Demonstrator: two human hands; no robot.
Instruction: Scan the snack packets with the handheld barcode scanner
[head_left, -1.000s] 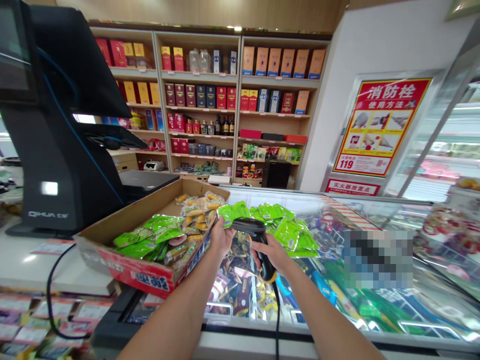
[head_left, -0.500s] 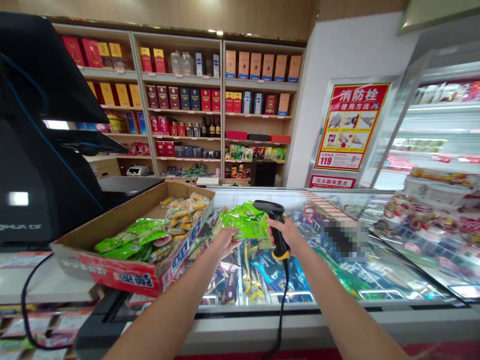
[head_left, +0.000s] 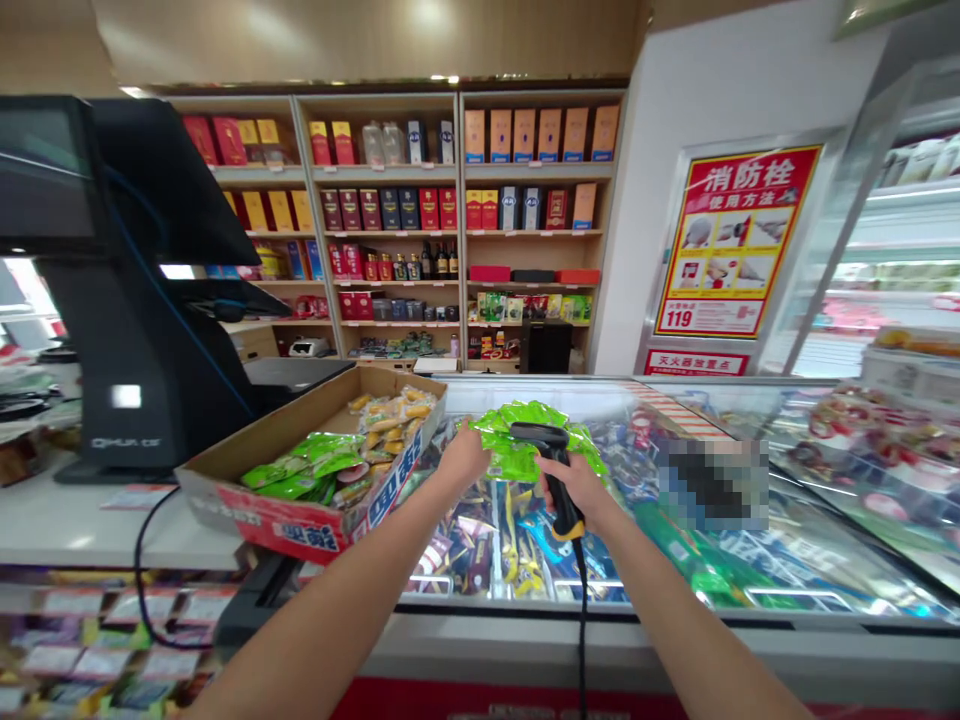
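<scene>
My right hand (head_left: 581,485) is wrapped round the grip of a black barcode scanner (head_left: 556,455) with yellow trim, its cord hanging down over the freezer front. Behind the scanner head, several shiny green snack packets (head_left: 517,418) spread out above the freezer's glass top. At their left edge is my left hand (head_left: 463,457), closed on a green snack packet, its fingertips partly hidden. To the left stands an open cardboard box (head_left: 262,520) holding more green packets (head_left: 304,462) and small clear-wrapped yellow snacks (head_left: 390,420).
A black checkout terminal (head_left: 150,320) stands on the left counter (head_left: 90,535), with a black cable looping below. The chest freezer (head_left: 480,610) holds colourful frozen packs under glass. A blurred-out dark object (head_left: 712,485) lies on the right. Shelves of boxed bottles (head_left: 390,210) line the back.
The view has turned left, so more of the terminal shows. The green packets have spread wider to the right behind the scanner, and my left hand has turned at their left edge.
</scene>
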